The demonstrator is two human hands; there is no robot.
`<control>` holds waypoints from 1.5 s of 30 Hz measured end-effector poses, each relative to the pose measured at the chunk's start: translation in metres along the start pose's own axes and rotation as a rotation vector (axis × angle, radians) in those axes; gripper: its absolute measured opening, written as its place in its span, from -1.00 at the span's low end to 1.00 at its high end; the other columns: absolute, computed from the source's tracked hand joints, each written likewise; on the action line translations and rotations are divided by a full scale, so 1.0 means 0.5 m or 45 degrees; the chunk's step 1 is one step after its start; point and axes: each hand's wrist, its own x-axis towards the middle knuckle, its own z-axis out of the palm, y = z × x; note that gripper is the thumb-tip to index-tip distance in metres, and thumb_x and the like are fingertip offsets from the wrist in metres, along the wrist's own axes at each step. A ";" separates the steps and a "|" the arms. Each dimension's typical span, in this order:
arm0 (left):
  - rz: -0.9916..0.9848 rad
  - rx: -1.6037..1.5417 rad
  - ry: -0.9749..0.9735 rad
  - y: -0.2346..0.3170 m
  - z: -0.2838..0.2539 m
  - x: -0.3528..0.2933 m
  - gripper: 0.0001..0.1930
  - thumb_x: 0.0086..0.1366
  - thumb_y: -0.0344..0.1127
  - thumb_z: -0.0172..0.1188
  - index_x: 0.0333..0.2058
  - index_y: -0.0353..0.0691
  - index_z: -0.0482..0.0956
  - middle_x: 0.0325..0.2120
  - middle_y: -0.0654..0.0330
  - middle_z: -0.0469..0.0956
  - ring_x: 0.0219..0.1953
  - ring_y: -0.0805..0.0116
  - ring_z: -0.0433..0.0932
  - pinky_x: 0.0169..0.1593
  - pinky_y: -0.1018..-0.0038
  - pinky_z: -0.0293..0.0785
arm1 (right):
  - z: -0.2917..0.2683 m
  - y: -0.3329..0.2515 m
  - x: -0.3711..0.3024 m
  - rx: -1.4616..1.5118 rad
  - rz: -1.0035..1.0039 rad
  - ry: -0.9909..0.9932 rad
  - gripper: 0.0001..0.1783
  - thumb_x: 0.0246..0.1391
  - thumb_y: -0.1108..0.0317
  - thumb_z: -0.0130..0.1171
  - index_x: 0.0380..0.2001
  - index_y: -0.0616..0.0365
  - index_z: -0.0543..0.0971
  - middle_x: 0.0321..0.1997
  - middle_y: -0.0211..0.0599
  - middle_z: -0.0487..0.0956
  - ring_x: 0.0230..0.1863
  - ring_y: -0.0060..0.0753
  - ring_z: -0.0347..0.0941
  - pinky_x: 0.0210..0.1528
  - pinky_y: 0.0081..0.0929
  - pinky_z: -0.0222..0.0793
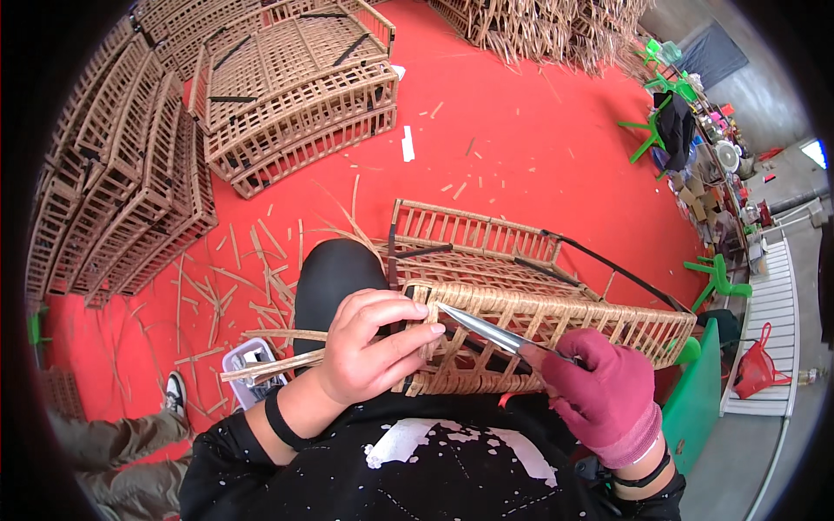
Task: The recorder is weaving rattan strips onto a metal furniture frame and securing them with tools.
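Note:
A woven rattan-like basket (556, 306) with a dark frame lies across my lap, its wrapped long side toward me. My bare left hand (369, 343) closes thumb and fingers on its left corner. Loose tan strips (282, 366) stick out to the left from beneath that hand. In a dark red glove, my right hand (604, 391) grips a pointed metal tool (482, 328) like an awl; most of its handle is hidden by the fingers. Its tip touches or nearly touches the weave beside my left fingertips.
Stacked woven baskets (295, 78) stand at the far left. Cut strips (261, 252) litter the red floor (521, 139). A lilac bin (252, 369) is by my left leg, near another person's shoe (175, 393). Green chairs (647, 130) and a cluttered table (725, 156) line the right.

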 end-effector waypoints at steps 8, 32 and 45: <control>0.039 0.067 0.006 -0.009 -0.006 0.001 -0.57 -0.25 -0.56 0.33 -0.26 -0.16 0.67 -0.21 0.20 0.51 -0.18 0.18 0.49 -0.09 0.33 0.43 | -0.027 -0.024 0.023 -0.206 -0.034 -0.095 -0.66 -0.14 0.31 0.25 -0.19 -0.17 0.62 -0.49 -0.45 0.35 -0.64 -0.41 0.40 -0.67 -0.46 0.25; -1.299 -1.451 -0.094 0.002 0.011 -0.001 -0.72 0.41 -0.28 -0.03 -0.02 -0.35 0.36 -0.34 0.14 0.53 -0.33 0.44 0.53 -0.23 0.49 0.47 | -0.061 -0.001 0.063 -0.456 -0.248 -0.186 -0.63 -0.15 0.29 0.20 -0.16 -0.18 0.58 -0.47 -0.45 0.28 -0.58 -0.47 0.39 -0.65 -0.44 0.24; -1.336 -1.573 -0.204 -0.017 0.025 -0.002 -0.78 0.40 -0.24 0.00 -0.15 -0.28 0.40 -0.66 0.23 0.40 -0.69 0.52 0.34 -0.57 0.58 0.29 | -0.077 -0.024 0.088 -0.523 -0.261 -0.187 -0.70 -0.24 0.27 0.24 -0.30 -0.10 0.59 -0.49 -0.45 0.26 -0.61 -0.47 0.36 -0.65 -0.43 0.21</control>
